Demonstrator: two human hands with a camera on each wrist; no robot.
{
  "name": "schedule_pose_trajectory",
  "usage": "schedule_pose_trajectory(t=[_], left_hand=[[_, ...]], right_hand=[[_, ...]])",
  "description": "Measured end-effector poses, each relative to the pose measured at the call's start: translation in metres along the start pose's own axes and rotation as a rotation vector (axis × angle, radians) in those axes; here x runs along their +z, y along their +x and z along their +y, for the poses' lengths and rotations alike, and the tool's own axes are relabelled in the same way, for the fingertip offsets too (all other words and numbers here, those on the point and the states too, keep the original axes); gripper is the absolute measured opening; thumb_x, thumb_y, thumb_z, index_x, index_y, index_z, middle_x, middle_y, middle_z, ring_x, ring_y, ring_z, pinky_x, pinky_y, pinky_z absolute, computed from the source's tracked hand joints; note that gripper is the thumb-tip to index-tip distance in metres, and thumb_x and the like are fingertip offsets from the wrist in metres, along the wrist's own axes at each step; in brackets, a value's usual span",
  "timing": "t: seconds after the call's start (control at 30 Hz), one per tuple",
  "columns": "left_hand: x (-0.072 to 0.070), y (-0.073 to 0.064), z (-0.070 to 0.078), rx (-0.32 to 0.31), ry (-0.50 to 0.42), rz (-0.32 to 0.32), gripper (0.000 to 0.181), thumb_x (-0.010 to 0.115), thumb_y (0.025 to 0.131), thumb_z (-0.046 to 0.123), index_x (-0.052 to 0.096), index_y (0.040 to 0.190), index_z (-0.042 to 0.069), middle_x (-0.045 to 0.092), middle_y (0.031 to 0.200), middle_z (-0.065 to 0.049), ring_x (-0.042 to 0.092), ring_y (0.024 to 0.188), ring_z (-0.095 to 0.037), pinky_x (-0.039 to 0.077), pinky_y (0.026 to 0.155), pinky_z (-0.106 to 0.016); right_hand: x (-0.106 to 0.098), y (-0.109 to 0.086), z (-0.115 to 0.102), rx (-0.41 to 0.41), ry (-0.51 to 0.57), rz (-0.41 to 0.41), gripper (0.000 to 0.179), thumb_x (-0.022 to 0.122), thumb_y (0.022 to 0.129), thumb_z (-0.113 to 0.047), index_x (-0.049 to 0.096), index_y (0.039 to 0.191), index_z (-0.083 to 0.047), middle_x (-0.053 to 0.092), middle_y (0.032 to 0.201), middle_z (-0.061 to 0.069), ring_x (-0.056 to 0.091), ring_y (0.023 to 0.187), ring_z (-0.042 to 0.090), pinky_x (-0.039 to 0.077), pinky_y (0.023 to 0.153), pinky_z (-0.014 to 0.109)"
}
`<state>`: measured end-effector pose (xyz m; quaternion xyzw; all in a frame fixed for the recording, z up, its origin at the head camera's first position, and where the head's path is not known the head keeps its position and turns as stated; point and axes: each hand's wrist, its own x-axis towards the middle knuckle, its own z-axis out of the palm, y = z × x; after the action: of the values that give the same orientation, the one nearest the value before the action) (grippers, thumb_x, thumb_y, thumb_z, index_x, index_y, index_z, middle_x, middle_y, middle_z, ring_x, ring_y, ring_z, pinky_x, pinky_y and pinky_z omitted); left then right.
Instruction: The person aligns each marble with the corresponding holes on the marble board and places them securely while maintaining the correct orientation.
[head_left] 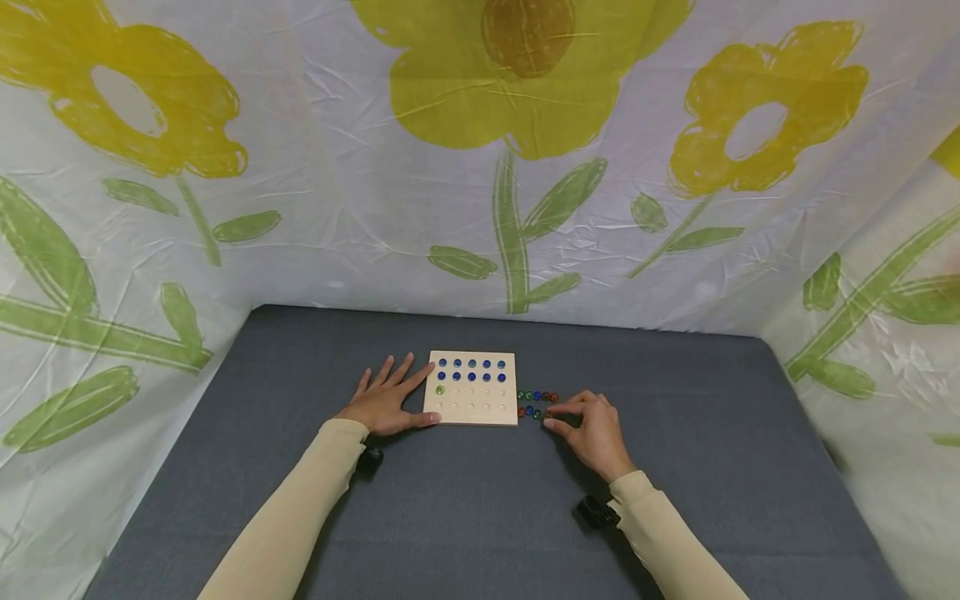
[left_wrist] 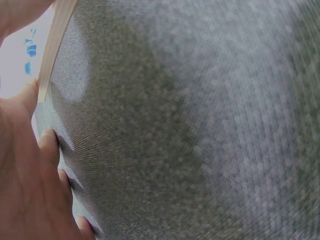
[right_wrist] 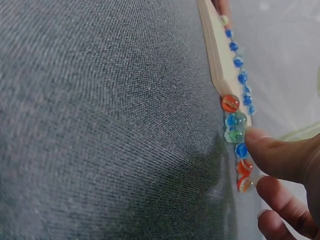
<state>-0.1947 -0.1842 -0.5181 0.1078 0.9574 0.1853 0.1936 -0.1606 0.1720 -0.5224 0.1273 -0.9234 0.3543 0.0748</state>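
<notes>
A pale wooden board (head_left: 477, 413) with rows of round hollows lies on the table. Blue marbles (head_left: 472, 377) sit in its two far rows, and one green marble (head_left: 440, 390) is in the third row's left hollow. My left hand (head_left: 386, 406) is spread at the board's left side, its thumb and index fingertip resting on the edge. My right hand (head_left: 596, 429) reaches to the loose marbles right of the board. Its thumb tip is right at a green marble (right_wrist: 235, 135), and the index fingertip stands apart, close by the orange marbles (right_wrist: 244, 166).
Loose green, blue and orange marbles lie in two short rows (head_left: 537, 396) against the board's right edge. A dark grey cloth (head_left: 465, 517) covers the table. White curtains (head_left: 337, 208) with yellow flowers hang behind it and at both sides.
</notes>
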Motion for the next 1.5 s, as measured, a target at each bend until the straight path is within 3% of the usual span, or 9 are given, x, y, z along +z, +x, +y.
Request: schedule_pose_trajectory(t=[0.33,0.8,1.07,1.23,1.33,1.5], left_hand=[[0.000,0.001,-0.001,-0.001,0.001,-0.003,0.099,0.058,0.088,0.076,0.017,0.165,0.029,0.003,0.170,-0.011,-0.005,0.155,-0.039,-0.006,0.120,-0.064],[-0.001,0.000,-0.002,0.010,0.001,-0.010,0.099,0.058,0.088,0.075,0.017,0.165,0.029,0.002,0.170,-0.011,-0.006,0.154,-0.039,-0.006,0.119,-0.065],[0.000,0.002,-0.003,0.014,0.000,-0.007,0.099,0.058,0.088,0.075,0.016,0.165,0.028,0.001,0.170,-0.011,-0.007,0.154,-0.039,-0.007,0.120,-0.064],[0.001,0.003,-0.003,-0.001,0.004,-0.011,0.100,0.058,0.088,0.075,0.016,0.165,0.028,0.001,0.170,-0.011,-0.007,0.154,-0.039,-0.007,0.120,-0.063],[0.000,0.003,-0.002,-0.007,0.006,-0.011,0.099,0.058,0.088,0.075,0.016,0.165,0.029,0.001,0.170,-0.011,-0.007,0.154,-0.039,-0.007,0.120,-0.064],[0.000,0.002,-0.002,-0.010,0.009,-0.013,0.098,0.057,0.088,0.075,0.016,0.165,0.030,0.001,0.171,-0.010,-0.007,0.154,-0.038,-0.007,0.119,-0.064]], right_hand=[[0.001,0.000,-0.006,-0.055,-0.016,0.003,0.018,0.088,0.079,-0.014,0.083,0.096,-0.010,0.066,0.090,0.004,0.052,0.084,0.026,0.027,0.077,0.046],[0.019,0.014,-0.035,-0.061,0.103,0.016,0.018,0.087,0.080,-0.013,0.084,0.098,-0.009,0.065,0.090,0.004,0.055,0.089,0.026,0.028,0.081,0.048],[0.038,0.021,-0.050,-0.079,0.163,0.029,0.016,0.085,0.083,-0.014,0.084,0.098,-0.010,0.066,0.087,0.005,0.055,0.083,0.028,0.030,0.082,0.051],[0.047,0.027,-0.061,-0.065,0.204,0.021,0.015,0.085,0.083,-0.014,0.084,0.097,-0.009,0.064,0.084,0.003,0.053,0.076,0.030,0.030,0.090,0.058],[0.052,0.030,-0.066,-0.059,0.197,0.018,0.014,0.086,0.083,-0.014,0.084,0.096,-0.010,0.066,0.085,0.004,0.053,0.077,0.028,0.031,0.089,0.058],[0.060,0.036,-0.071,-0.048,0.157,0.006,0.015,0.086,0.082,-0.016,0.084,0.096,-0.011,0.068,0.089,0.006,0.053,0.080,0.024,0.032,0.079,0.048]])
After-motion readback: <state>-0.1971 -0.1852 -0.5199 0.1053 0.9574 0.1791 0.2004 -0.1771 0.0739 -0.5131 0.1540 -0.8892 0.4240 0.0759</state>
